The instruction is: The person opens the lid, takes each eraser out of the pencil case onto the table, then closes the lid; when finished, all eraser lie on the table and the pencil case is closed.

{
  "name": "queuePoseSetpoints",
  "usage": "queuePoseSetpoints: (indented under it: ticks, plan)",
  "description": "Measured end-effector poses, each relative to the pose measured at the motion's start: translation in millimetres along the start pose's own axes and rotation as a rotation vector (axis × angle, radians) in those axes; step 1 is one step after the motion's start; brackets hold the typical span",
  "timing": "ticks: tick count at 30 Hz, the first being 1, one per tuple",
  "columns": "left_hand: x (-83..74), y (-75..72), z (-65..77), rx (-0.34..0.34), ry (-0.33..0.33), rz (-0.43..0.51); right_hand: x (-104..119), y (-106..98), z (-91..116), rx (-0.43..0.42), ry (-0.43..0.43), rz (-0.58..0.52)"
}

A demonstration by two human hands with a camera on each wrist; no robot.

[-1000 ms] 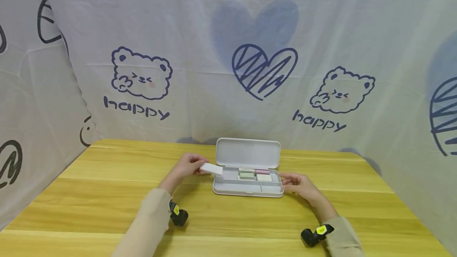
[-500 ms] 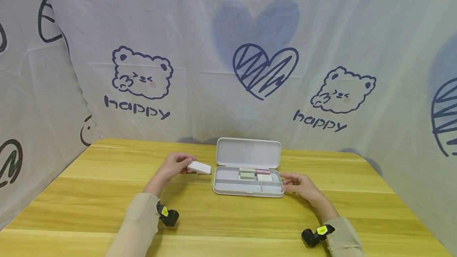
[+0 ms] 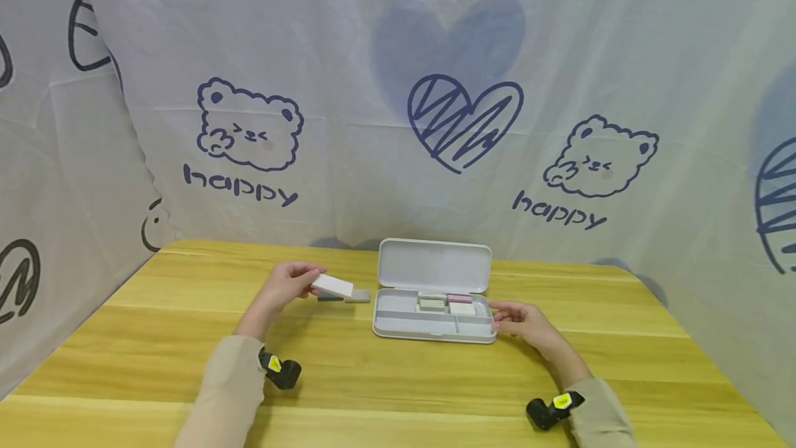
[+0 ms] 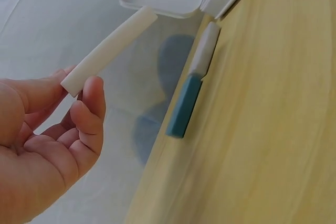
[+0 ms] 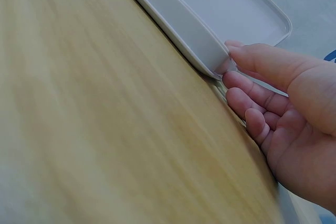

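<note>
Left of the pale grey case [image 3: 410,324], above the desk [image 3: 404,393], a white block [image 3: 332,285] is clamped at its left end between the thumb and fingers of the left hand [image 3: 287,287], its free end pointing right and tilted. On the desk just below and beyond it lie a dark teal block [image 4: 184,107] and, to the right, a light grey block [image 3: 357,296], end to end, the grey one nearest the case. The case has its lid [image 3: 434,265] raised at the far side. At the right of its far compartment sit four blocks: a green block [image 3: 432,305] at near left, a cream block [image 3: 462,309] at near right, a mauve block [image 3: 459,299] at far right and a pale block [image 3: 432,294], partly hidden, at far left. The right hand [image 3: 525,321] touches the case's right end, its fingers loosely bent; whether they pinch the wall, I cannot tell. Beige sleeves [image 3: 226,382] and black wrist cameras [image 3: 282,374] show on both arms. Beyond the desk hangs a pale cloth [image 3: 348,157] printed with blue hearts, bears and "happy".
</note>
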State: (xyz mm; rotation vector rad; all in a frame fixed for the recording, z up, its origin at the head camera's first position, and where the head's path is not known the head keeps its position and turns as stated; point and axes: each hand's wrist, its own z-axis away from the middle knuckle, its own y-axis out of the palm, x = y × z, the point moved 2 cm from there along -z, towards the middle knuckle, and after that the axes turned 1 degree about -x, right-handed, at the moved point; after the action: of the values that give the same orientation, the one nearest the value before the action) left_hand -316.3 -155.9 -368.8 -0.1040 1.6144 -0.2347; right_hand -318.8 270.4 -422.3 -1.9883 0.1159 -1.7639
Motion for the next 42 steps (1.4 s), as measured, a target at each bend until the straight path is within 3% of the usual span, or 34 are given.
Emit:
queuePoseSetpoints:
  ticks: [9, 22, 31, 42]
  plan:
    - [5.7, -21.8, 2.4, -0.042, -0.009, 0.034, 0.1, 1.3, -1.0, 0.001, 0.005, 0.001]
    - [19.7, -40.5, 4.9, -0.11, -0.032, 0.08, -0.4, 0.0, 0.3, 0.003, 0.01, -0.002]
    - [27.1, -48.2, 7.1, -0.163, -0.07, 0.098, -0.9, 0.9, -0.4, -0.006, 0.019, 0.0]
    - [37.6, -46.1, 6.6, -0.193, -0.149, 0.097, -1.5, 0.6, -0.2, -0.007, 0.014, 0.003]
